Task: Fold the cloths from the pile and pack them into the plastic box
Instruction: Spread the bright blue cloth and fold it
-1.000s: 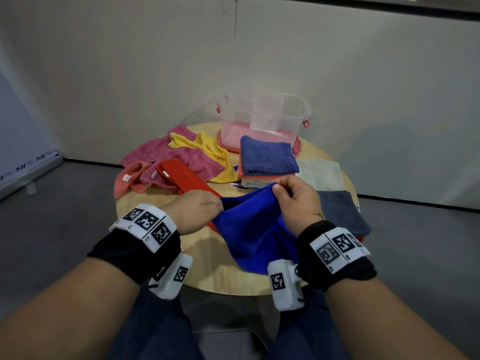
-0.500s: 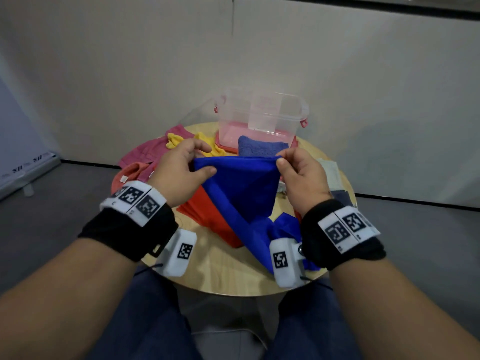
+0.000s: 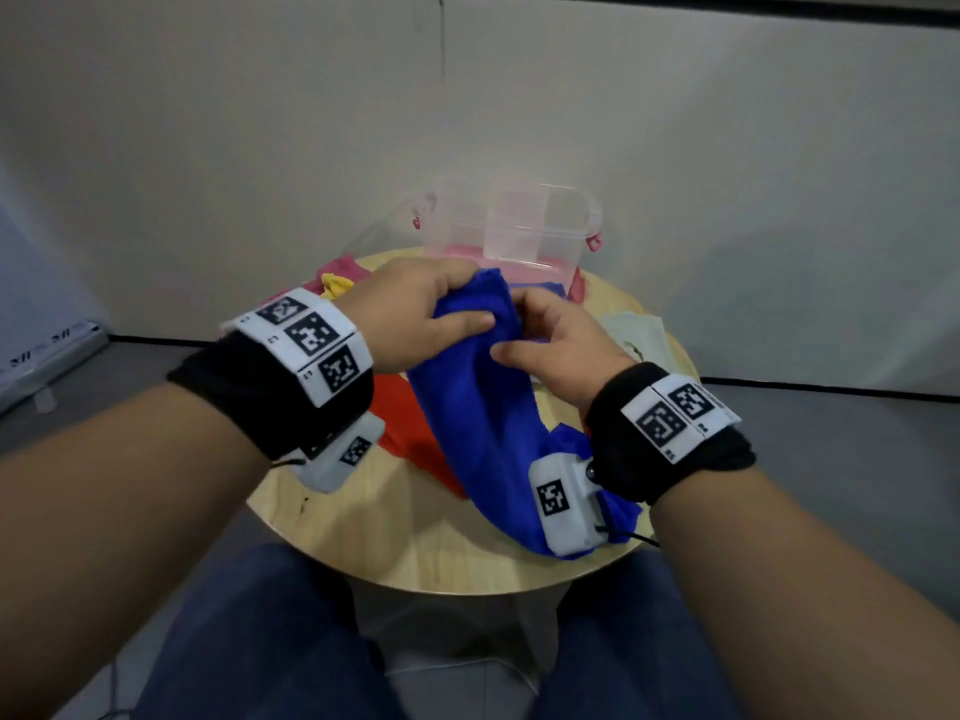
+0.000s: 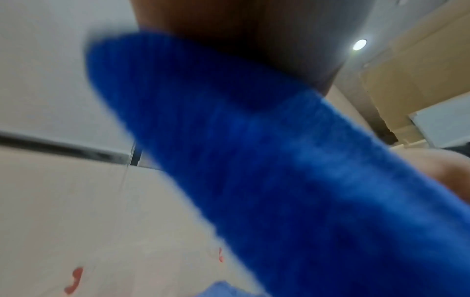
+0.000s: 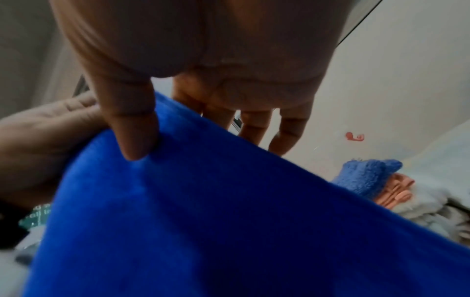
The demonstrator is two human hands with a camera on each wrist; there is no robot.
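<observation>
Gripping the top of the blue cloth (image 3: 483, 407), the left hand (image 3: 410, 314) and right hand (image 3: 558, 345) pinch it with curled fingers above the round table (image 3: 405, 543), its tail draping to the near edge. Behind, the clear plastic box (image 3: 511, 226) stands; the hands hide most of the pile, leaving a red cloth (image 3: 410, 423) and yellow cloth (image 3: 335, 284) partly visible. The left wrist view is blurred.
</observation>
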